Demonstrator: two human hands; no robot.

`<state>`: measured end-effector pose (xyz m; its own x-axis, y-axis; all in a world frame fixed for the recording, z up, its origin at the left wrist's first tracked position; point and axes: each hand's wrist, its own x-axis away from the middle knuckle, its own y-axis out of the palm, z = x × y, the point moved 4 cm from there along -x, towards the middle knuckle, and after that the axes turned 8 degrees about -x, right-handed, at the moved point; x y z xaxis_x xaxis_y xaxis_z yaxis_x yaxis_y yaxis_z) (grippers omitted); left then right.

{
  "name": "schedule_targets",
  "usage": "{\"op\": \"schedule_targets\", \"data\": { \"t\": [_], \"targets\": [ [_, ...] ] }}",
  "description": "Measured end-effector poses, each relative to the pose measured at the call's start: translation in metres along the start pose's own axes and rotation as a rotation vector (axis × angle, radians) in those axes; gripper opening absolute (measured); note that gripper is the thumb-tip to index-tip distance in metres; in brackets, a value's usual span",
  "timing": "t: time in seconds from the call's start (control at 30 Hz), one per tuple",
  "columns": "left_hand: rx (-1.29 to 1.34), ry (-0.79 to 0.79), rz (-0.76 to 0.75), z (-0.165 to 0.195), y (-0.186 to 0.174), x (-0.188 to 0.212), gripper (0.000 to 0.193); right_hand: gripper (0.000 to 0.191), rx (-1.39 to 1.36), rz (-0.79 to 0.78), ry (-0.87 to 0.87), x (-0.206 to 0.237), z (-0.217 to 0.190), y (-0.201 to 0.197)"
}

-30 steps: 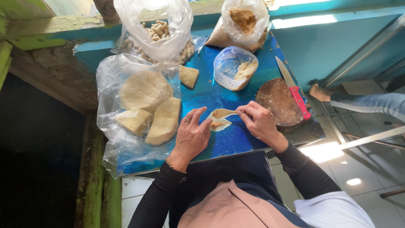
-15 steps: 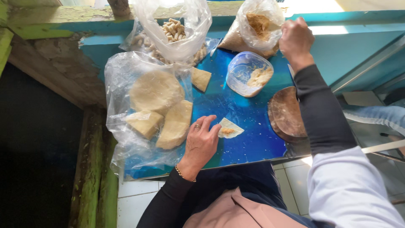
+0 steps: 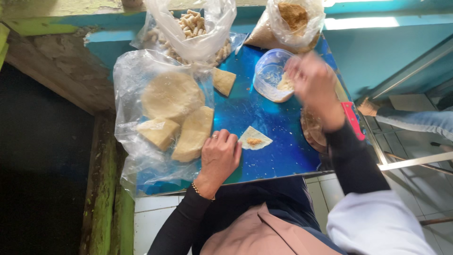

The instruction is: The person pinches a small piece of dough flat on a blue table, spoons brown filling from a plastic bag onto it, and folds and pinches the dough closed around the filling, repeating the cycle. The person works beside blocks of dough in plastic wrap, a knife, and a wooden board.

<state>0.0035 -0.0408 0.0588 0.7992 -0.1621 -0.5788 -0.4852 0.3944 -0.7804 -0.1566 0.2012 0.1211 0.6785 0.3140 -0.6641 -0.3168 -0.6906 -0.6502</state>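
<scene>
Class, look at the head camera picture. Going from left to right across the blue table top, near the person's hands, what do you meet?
Plastic bag of dough wrapper stacks → left hand → triangular wrapper with a dab of filling → clear tub of filling → right hand, blurred → red knife handle.

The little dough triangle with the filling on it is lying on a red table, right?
Not quite: the table is blue, not red. The head view shows the dough triangle with filling lying on it, beside the left hand.
</scene>
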Motion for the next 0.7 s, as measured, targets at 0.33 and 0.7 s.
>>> {"op": "schedule_targets", "data": {
  "t": [0.33, 0.7],
  "targets": [
    [0.087, -0.185, -0.072, 0.027, 0.005, 0.002, 0.012, 0.013, -0.107, -0.135, 0.271, 0.13, -0.087, 0.002],
    [0.275, -0.286, -0.161, 0.018, 0.019, 0.002, 0.01, 0.018, -0.32, -0.262, 0.468, 0.124, -0.074, 0.007]
  ]
}}
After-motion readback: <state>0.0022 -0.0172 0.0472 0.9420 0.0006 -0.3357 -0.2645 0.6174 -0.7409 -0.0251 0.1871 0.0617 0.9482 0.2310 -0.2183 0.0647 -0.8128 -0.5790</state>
